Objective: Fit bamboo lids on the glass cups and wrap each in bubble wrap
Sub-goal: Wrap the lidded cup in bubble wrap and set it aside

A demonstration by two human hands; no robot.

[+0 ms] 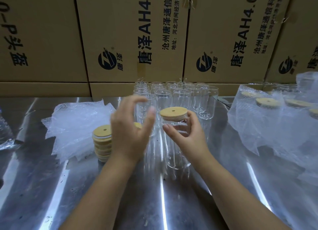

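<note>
My right hand (pixel 186 138) grips a clear glass cup (pixel 177 154) that stands on the metal table, tilted slightly. A round bamboo lid (pixel 173 113) with a small centre hole sits on its mouth. My left hand (pixel 130 126) hovers just left of the lid, blurred, with fingers spread and loosely curved, and it holds nothing. A stack of bamboo lids (pixel 102 143) stands left of that hand. Beside the stack lies a pile of bubble wrap sheets (pixel 74 128). Several empty glass cups (pixel 182 95) stand in rows behind my hands.
Lidded cups wrapped in bubble wrap (pixel 268 109) lie at the right on the reflective steel table (pixel 154 204). Cardboard boxes (pixel 137 40) form a wall along the table's back edge. Another piece of clear plastic (pixel 5 135) shows at the far left edge.
</note>
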